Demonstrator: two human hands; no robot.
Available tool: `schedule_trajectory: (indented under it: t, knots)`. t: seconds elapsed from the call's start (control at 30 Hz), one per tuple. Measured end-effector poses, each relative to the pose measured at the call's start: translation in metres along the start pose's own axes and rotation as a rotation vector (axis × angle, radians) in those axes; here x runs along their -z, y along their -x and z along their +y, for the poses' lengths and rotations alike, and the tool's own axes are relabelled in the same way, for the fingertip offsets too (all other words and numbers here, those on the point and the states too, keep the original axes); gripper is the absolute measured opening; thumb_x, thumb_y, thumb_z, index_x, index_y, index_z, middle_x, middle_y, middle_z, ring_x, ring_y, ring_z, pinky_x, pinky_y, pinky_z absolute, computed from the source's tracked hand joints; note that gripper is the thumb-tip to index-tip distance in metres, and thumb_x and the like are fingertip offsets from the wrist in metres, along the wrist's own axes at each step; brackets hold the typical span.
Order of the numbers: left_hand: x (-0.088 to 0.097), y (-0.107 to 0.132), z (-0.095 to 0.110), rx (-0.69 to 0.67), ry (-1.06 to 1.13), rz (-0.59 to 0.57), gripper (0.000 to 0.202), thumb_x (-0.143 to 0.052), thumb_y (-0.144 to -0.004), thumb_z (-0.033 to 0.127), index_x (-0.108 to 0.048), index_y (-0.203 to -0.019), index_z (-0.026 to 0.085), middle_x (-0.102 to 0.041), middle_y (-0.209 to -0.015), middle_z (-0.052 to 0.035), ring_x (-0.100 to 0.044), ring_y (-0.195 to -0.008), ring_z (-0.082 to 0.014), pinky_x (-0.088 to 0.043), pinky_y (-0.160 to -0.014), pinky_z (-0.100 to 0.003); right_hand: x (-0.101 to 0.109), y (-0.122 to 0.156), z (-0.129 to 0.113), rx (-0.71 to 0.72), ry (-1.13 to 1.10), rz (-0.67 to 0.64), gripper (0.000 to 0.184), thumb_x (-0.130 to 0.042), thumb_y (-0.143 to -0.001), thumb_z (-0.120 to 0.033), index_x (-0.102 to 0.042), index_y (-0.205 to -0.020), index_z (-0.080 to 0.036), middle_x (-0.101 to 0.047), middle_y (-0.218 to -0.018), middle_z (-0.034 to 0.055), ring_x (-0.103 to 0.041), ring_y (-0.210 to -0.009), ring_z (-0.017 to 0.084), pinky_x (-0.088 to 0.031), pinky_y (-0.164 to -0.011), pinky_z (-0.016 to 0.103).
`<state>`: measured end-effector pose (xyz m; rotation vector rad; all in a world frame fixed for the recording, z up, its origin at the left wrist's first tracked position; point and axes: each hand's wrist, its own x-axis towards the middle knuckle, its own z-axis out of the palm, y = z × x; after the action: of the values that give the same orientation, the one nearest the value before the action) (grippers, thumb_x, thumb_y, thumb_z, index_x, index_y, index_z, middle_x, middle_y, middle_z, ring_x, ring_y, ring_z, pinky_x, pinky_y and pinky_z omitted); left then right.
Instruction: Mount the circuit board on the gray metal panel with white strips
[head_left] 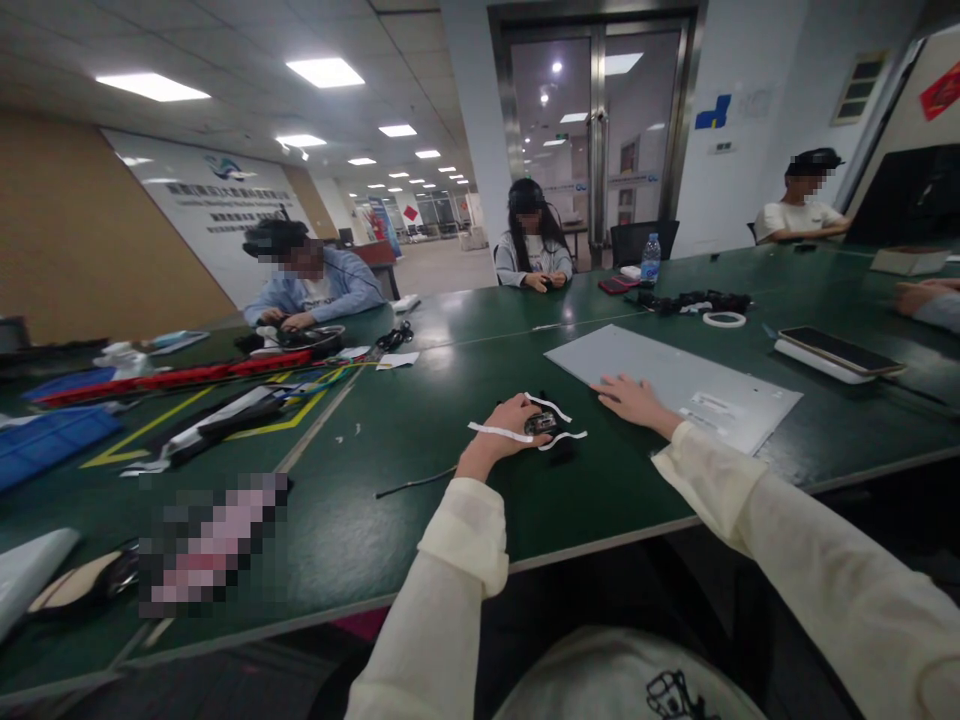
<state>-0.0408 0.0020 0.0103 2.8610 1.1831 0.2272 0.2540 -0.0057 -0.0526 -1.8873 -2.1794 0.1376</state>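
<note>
My left hand [501, 437] is closed round a small black device [541, 424] with a glossy face, just over the green table. Thin white strips [551, 405] stick out from around the device, and one crosses the back of that hand. A thin dark cable [412, 485] runs from near my left wrist along the tabletop. My right hand [634, 402] lies with fingers spread at the left part of a flat grey panel [630, 350], and holds nothing. Labels show on the panel near my right wrist.
On the green table [360, 545] stand a water bottle [650, 258], a roll of white tape [724, 320], a phone on a white box [836, 350] and black cables [694, 302]. Blue trays [60, 440] lie at left. Several people sit around the table.
</note>
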Motion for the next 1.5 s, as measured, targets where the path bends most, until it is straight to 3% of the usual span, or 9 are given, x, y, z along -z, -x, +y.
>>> schedule_trajectory:
  t: [0.2,0.43,0.6,0.73,0.9,1.1,1.3,1.5]
  knots:
    - [0.017,0.001,-0.005,0.006,-0.038,0.107,0.049,-0.068,-0.076,0.048,-0.065,-0.115,0.019,-0.055,-0.117,-0.0111,-0.055,-0.106,-0.0265,-0.045,-0.093,-0.040,0.002,0.002,-0.018,0.107,-0.025,-0.057,0.049,-0.025,-0.099,-0.049,-0.039,-0.145,-0.039,-0.028,-0.156,-0.0011,-0.023,-0.142,0.031,-0.019,-0.107,0.066]
    - [0.066,0.002,-0.015,-0.017,-0.058,0.290,0.052,-0.068,-0.076,0.048,-0.063,-0.119,0.020,-0.053,-0.115,-0.0094,-0.054,-0.107,-0.0260,-0.044,-0.095,-0.041,0.004,0.013,-0.054,0.323,-0.077,-0.112,0.047,-0.031,-0.099,-0.040,-0.037,-0.146,-0.038,-0.027,-0.156,-0.0012,-0.021,-0.144,0.029,-0.016,-0.110,0.063]
    - [0.106,0.008,-0.004,-0.091,-0.110,0.339,0.053,-0.066,-0.078,0.052,-0.062,-0.120,0.021,-0.053,-0.115,-0.0087,-0.053,-0.107,-0.0252,-0.043,-0.095,-0.039,0.012,0.028,-0.085,0.558,-0.176,-0.186,0.046,-0.031,-0.100,-0.038,-0.036,-0.147,-0.038,-0.026,-0.156,-0.0015,-0.018,-0.145,0.026,-0.010,-0.113,0.060]
    - [0.117,0.009,0.008,-0.106,-0.111,0.321,0.053,-0.066,-0.077,0.053,-0.062,-0.120,0.021,-0.053,-0.116,-0.0083,-0.053,-0.108,-0.0255,-0.042,-0.095,-0.040,0.020,0.042,-0.104,0.742,-0.231,-0.241,0.046,-0.036,-0.100,-0.038,-0.037,-0.146,-0.037,-0.027,-0.156,-0.0011,-0.015,-0.146,0.025,-0.005,-0.114,0.058]
    - [0.099,0.002,0.012,-0.136,-0.085,0.282,0.055,-0.066,-0.077,0.054,-0.061,-0.121,0.021,-0.053,-0.117,-0.0082,-0.054,-0.107,-0.0244,-0.042,-0.094,-0.039,0.024,0.058,-0.121,0.919,-0.258,-0.264,0.045,-0.040,-0.099,-0.033,-0.040,-0.144,-0.037,-0.032,-0.154,-0.0017,-0.018,-0.145,0.022,-0.006,-0.116,0.054]
    - [0.066,-0.006,0.015,-0.193,-0.040,0.209,0.050,-0.066,-0.079,0.052,-0.063,-0.118,0.022,-0.055,-0.114,-0.0086,-0.053,-0.109,-0.0245,-0.043,-0.093,-0.037,0.025,0.071,-0.129,1.097,-0.253,-0.149,0.050,-0.047,-0.094,-0.021,-0.044,-0.144,-0.025,-0.043,-0.147,0.0042,-0.029,-0.141,0.019,-0.027,-0.115,0.042]
    - [0.030,-0.021,0.005,-0.106,0.020,0.104,0.052,-0.069,-0.074,0.053,-0.065,-0.116,0.021,-0.055,-0.115,-0.0090,-0.056,-0.104,-0.0247,-0.045,-0.091,-0.037,0.020,0.090,-0.139,1.138,-0.108,-0.007,0.045,-0.043,-0.095,-0.024,-0.050,-0.138,-0.011,-0.047,-0.143,0.0126,-0.037,-0.137,0.021,-0.035,-0.110,0.039]
    - [-0.006,-0.032,-0.008,-0.168,0.096,0.088,0.054,-0.070,-0.074,0.052,-0.065,-0.115,0.017,-0.058,-0.112,-0.0108,-0.057,-0.101,-0.0240,-0.045,-0.091,-0.035,0.040,0.108,-0.137,1.168,-0.072,0.056,0.039,-0.041,-0.097,-0.024,-0.056,-0.132,-0.015,-0.055,-0.136,0.0101,-0.048,-0.128,0.018,-0.041,-0.106,0.035]
